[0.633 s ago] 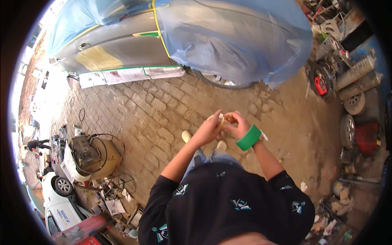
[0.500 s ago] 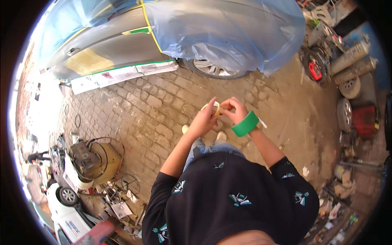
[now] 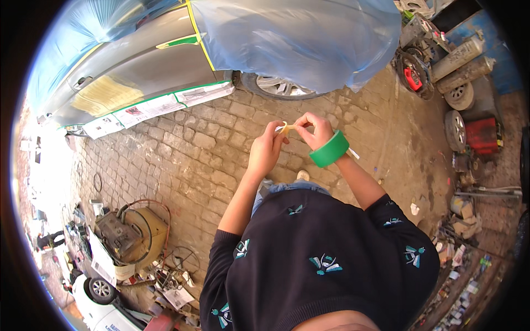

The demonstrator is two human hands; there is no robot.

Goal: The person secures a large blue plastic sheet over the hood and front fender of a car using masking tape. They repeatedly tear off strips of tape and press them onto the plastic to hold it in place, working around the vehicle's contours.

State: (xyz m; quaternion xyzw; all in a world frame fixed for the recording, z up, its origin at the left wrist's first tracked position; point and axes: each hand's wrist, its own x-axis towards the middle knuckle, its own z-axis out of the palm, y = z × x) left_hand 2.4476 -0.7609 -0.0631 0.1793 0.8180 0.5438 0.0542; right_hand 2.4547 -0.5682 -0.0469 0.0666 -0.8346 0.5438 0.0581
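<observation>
My left hand (image 3: 266, 149) is closed on a small roll of yellow masking tape (image 3: 285, 128), partly hidden by the fingers. A short piece of the tape spans the gap to my right hand (image 3: 317, 131), whose thumb and forefinger pinch its end. Around my right wrist hangs a wide roll of green tape (image 3: 330, 149). Beyond both hands stands a grey car (image 3: 149, 58) with a yellowish patch (image 3: 105, 95) on its door. Blue plastic film (image 3: 298, 38) covers its front part, edged with yellow tape, and green-taped newspaper (image 3: 157, 110) runs along the sill.
Uneven paving (image 3: 204, 140) lies underfoot. At left stands a round yellowish machine (image 3: 141, 234) with a hose, next to scattered clutter and a white car (image 3: 105, 309). Gas cylinders (image 3: 458, 59), loose wheels (image 3: 456, 131) and a red box (image 3: 482, 135) line the right side.
Both hands have moved away from my body, toward the car. The yellow tape now stretches between them, where before the roll showed as a ring. My view has shifted a little.
</observation>
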